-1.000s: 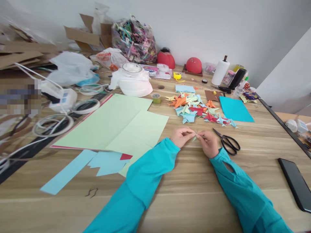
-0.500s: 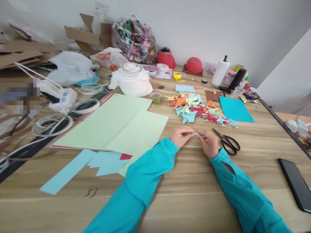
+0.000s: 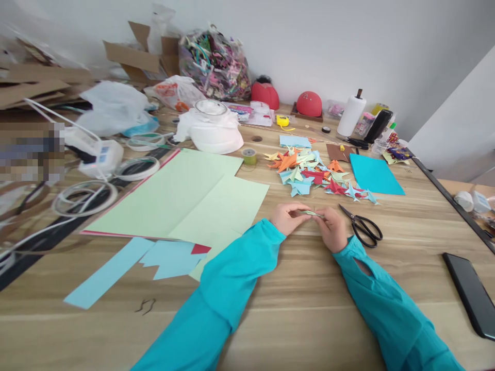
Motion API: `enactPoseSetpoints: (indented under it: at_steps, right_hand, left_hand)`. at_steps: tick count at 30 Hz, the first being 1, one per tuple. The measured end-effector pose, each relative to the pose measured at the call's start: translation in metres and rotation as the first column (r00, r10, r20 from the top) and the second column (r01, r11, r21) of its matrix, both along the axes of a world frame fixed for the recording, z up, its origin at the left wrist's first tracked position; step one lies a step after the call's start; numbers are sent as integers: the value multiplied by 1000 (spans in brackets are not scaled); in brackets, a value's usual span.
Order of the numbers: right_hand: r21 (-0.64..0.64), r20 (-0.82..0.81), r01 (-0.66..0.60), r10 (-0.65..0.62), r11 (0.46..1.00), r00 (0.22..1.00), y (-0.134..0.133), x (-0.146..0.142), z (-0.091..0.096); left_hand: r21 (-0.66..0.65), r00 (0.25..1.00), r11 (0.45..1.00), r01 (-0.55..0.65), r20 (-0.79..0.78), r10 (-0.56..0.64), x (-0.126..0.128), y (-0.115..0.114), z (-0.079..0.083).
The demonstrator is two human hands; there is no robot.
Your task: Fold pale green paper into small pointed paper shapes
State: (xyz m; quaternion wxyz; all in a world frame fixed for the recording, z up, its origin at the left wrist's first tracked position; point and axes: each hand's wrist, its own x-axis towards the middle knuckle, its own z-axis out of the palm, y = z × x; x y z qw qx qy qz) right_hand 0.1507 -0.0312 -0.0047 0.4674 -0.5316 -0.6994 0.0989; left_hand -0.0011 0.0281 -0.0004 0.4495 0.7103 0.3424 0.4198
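You have both hands close together over the middle of the tabletop, with one small piece of pale green folded paper between them. Your left hand pinches one end of it with thumb and fingers, and your right hand pinches the other. Its exact shape is hard to make out (your fingers cover most of it).

Just beside your right hand, on the side toward the tabletop's right edge, lie the black scissors, points toward the far edge. Beyond your fingers, toward the far edge, you have a loose heap of folded paper figures in orange, red, light blue, pale green and yellow. A flat turquoise sheet lies to the right of that heap, toward the far right corner, and a small green spool stands to its left.

Large pale green sheets spread from near your left forearm toward the left edge. On the near side of them rest a light blue strip and some light blue cut pieces. Over toward the right edge, on your side of the tabletop, lies a black phone.
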Motion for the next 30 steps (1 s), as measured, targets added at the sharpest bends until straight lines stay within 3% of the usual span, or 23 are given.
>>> enactPoseSetpoints:
  at_steps: [14,23,30]
  right_hand:
    - [-13,-41,-17,16,1000,999,0,-1,2]
    - [-18,-30,-54,53,998,998,-2,-2,6]
    - [-86,-160,-150,135,985,978,-1,-1,5]
  left_hand:
    - [-20,999,999,29,42,-28,0,1,-2]
    - [61,986,992,113,116,-120,-1,3,2]
    - [-22,973,980,199,121,-195,-5,4,7]
